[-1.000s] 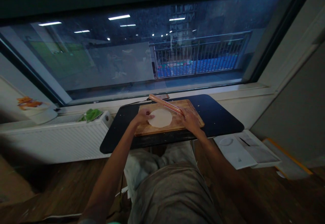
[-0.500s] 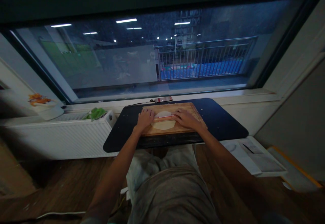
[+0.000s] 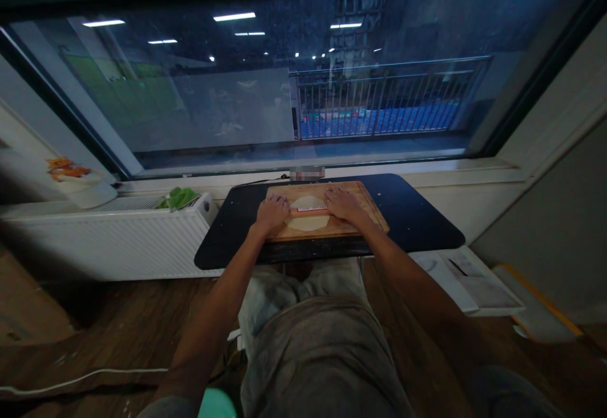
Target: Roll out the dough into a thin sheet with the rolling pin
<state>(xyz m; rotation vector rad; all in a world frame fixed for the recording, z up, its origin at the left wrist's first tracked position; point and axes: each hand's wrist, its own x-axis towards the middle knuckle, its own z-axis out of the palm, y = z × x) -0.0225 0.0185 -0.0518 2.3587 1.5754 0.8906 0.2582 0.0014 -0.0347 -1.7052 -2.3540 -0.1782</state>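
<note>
A pale round sheet of dough [image 3: 308, 222] lies on a wooden board [image 3: 351, 225] that rests on a black table [image 3: 417, 215]. A thin reddish rolling pin [image 3: 310, 209] lies across the dough, running left to right. My left hand [image 3: 272, 210] presses flat on the pin's left end with the fingers stretched out. My right hand [image 3: 344, 204] presses flat on the pin's right end in the same way. Most of the pin is hidden under my palms.
A white radiator [image 3: 109, 241] stands left of the table, with something green [image 3: 177, 198] and a white bowl [image 3: 85, 190] on its top. A wide dark window runs behind. White papers [image 3: 469, 279] lie on the wooden floor at the right.
A second ago my right hand held the pin tilted over the board while my left touched the dough. Both palms then came down onto the pin and it now lies level across the dough.
</note>
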